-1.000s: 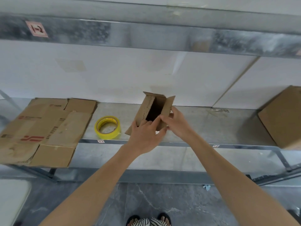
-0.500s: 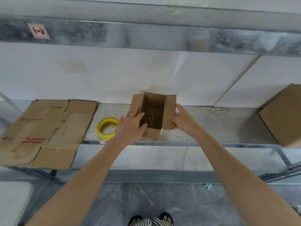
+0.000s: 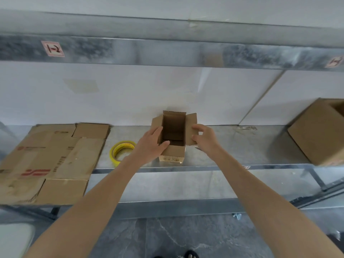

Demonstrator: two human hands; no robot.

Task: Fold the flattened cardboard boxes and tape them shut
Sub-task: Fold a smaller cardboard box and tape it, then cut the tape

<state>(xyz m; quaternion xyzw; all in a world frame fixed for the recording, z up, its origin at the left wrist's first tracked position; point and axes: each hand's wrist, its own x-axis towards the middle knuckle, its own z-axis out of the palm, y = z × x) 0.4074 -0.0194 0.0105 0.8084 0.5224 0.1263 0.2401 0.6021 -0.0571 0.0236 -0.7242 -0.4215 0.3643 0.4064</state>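
Just right of the yellow tape roll [image 3: 122, 148], on the metal shelf [image 3: 232, 148], a small cardboard box [image 3: 172, 154] stands upright with its open mouth pointing up toward the camera. Its long axis appears to run vertically, since the inside looks deep compared with the narrow opening. The front wall, with small printed marks along its lower edge, faces the person. The rear flap stands up behind the opening, and the left and right flaps splay outward to either side.

The left hand [image 3: 150, 144] holds the box from the tape roll's side. Its fingers lie straight along the outside of the left flap and its thumb hooks across the front rim, so the grip is narrow, with the box's left wall caught between them. The right hand [image 3: 204, 139] is on the side away from the tape roll, its curled fingers and thumb pinching the edge of the right flap.

Left of the tape roll, a stack of flattened cardboard [image 3: 50, 161] lies flat and overhangs the shelf's front edge. Well to the right of the tape roll, at the far end of the shelf, sits a large brown box [image 3: 320, 133], tilted in the view and partly cut off. Above, on the upper shelf beam, up and left of the tape roll, is a handwritten label [image 3: 53, 48].
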